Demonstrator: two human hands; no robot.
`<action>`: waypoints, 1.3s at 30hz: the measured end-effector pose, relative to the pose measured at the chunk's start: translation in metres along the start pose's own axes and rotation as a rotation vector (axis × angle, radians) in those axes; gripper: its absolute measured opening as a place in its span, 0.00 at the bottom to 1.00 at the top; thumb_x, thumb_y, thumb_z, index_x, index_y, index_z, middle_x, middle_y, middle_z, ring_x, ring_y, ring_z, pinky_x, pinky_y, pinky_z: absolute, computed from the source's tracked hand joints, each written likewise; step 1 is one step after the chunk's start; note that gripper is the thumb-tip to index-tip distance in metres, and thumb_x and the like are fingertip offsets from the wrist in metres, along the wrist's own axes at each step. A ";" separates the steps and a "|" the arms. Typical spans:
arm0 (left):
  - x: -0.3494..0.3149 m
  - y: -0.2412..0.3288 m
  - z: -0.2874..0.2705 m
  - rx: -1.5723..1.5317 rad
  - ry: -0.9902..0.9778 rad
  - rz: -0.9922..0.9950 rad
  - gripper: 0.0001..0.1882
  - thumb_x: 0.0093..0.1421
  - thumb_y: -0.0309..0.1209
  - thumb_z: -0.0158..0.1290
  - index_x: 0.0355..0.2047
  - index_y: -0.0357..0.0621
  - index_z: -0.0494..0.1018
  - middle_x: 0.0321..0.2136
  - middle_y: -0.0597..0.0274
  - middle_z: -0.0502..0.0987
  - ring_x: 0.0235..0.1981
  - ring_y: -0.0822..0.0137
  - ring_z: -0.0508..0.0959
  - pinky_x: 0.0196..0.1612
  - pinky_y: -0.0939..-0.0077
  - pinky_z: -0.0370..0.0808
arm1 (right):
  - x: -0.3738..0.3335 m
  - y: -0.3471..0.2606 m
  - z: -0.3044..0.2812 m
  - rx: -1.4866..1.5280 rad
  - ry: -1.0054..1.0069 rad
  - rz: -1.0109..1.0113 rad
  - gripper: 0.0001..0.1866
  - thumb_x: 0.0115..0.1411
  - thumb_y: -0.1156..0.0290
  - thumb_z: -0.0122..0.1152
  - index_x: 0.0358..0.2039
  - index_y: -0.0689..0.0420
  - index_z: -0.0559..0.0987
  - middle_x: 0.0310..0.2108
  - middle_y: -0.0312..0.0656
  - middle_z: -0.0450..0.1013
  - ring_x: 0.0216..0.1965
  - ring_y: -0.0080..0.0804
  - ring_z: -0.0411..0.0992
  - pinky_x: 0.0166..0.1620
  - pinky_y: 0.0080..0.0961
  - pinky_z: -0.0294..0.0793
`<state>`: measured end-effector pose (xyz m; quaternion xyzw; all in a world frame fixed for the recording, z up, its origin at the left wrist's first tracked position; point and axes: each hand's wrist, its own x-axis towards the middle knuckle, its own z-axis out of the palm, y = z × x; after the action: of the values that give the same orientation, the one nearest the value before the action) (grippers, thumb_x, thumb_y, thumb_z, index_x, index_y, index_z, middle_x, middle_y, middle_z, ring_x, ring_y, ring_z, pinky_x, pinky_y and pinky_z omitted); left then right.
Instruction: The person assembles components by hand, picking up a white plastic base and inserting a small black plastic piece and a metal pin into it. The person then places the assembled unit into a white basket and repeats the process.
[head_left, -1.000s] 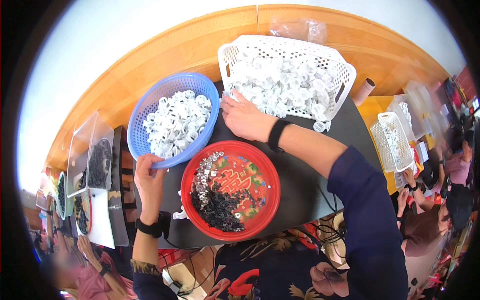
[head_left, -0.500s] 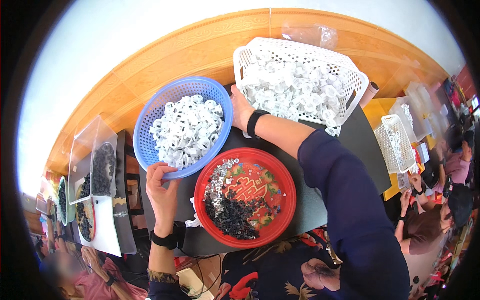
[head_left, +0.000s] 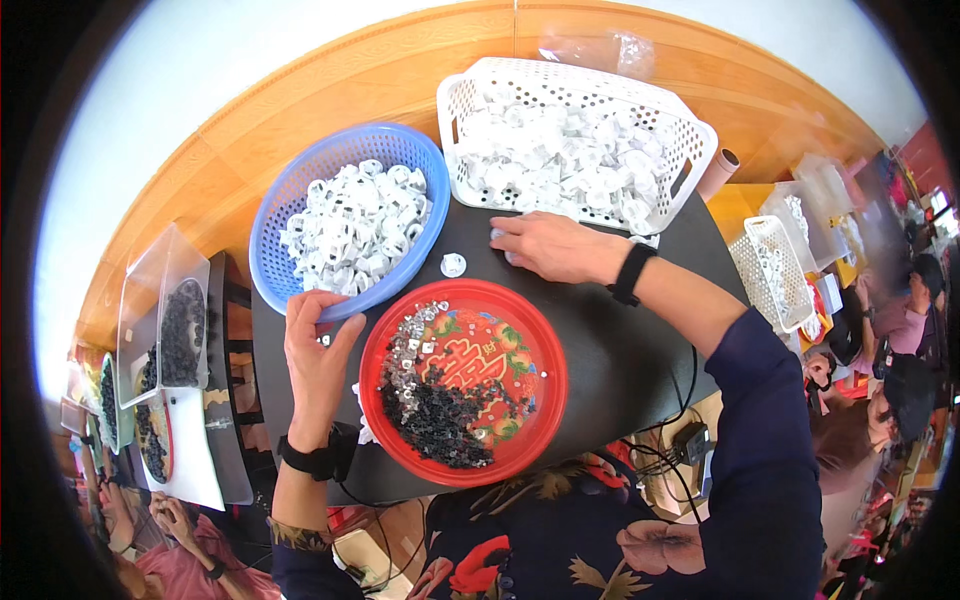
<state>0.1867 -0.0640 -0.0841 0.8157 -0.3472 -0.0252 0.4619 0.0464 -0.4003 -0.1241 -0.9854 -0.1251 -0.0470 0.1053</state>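
A round blue plastic basket [head_left: 268,240], heaped with small white plastic pieces [head_left: 355,225], stands at the left of the dark table. Its near rim sits between the thumb and fingers of my left hand [head_left: 315,350]. My right hand [head_left: 552,247] is low over the table in front of the white basket, fingers curled on a small white plastic piece [head_left: 498,234], partly hidden by them. Another white plastic ring [head_left: 453,265] lies alone by the blue basket. Nearer to me is a round red tray [head_left: 548,400] holding small black parts [head_left: 440,425] and shiny clear bits [head_left: 405,345].
A white rectangular basket [head_left: 690,150] of white pieces stands at the back, against wooden panelling. At left, a clear bin [head_left: 165,320] with black parts is on another table. Cables [head_left: 680,400] hang by the front right edge. Other people [head_left: 850,430] sit at both sides.
My right hand has come away from between the two baskets, toward me and right, onto the table. The lone white ring is now exposed. My left hand stays at the blue rim.
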 end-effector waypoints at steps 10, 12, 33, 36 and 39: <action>-0.051 0.027 -0.015 0.018 0.047 -0.135 0.31 0.54 0.26 0.65 0.59 0.43 0.70 0.66 0.52 0.63 0.54 0.60 0.76 0.54 0.64 0.74 | 0.023 -0.032 0.008 0.026 0.017 -0.039 0.23 0.66 0.64 0.56 0.62 0.49 0.72 0.63 0.50 0.67 0.60 0.48 0.69 0.60 0.51 0.67; -0.079 0.039 -0.018 0.178 0.003 -0.036 0.31 0.53 0.28 0.66 0.58 0.43 0.72 0.65 0.51 0.65 0.58 0.55 0.73 0.59 0.61 0.70 | 0.034 -0.035 0.016 0.059 -0.027 -0.012 0.24 0.66 0.65 0.54 0.63 0.51 0.71 0.66 0.50 0.65 0.66 0.47 0.63 0.66 0.49 0.61; -0.159 0.036 0.028 0.228 -0.097 0.002 0.37 0.45 0.34 0.72 0.57 0.44 0.73 0.70 0.52 0.59 0.72 0.43 0.53 0.70 0.46 0.55 | -0.117 -0.031 -0.015 0.208 0.578 0.623 0.18 0.64 0.78 0.55 0.55 0.59 0.75 0.52 0.59 0.74 0.51 0.52 0.74 0.56 0.39 0.73; -0.161 0.032 0.033 0.267 -0.063 0.024 0.36 0.47 0.33 0.71 0.58 0.43 0.73 0.70 0.52 0.59 0.72 0.42 0.54 0.70 0.47 0.55 | -0.119 -0.041 -0.027 0.386 0.556 0.833 0.12 0.64 0.74 0.62 0.47 0.62 0.80 0.30 0.40 0.78 0.30 0.26 0.73 0.36 0.24 0.74; -0.165 0.034 0.037 0.339 0.009 0.031 0.35 0.50 0.34 0.69 0.58 0.44 0.72 0.70 0.51 0.59 0.71 0.41 0.54 0.69 0.46 0.55 | -0.115 -0.066 -0.032 0.400 0.408 0.758 0.12 0.62 0.71 0.66 0.45 0.62 0.80 0.27 0.39 0.76 0.28 0.27 0.72 0.33 0.25 0.73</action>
<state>0.0301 -0.0050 -0.1251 0.8765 -0.3572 0.0445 0.3197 -0.0837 -0.3722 -0.0941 -0.8926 0.2600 -0.1730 0.3252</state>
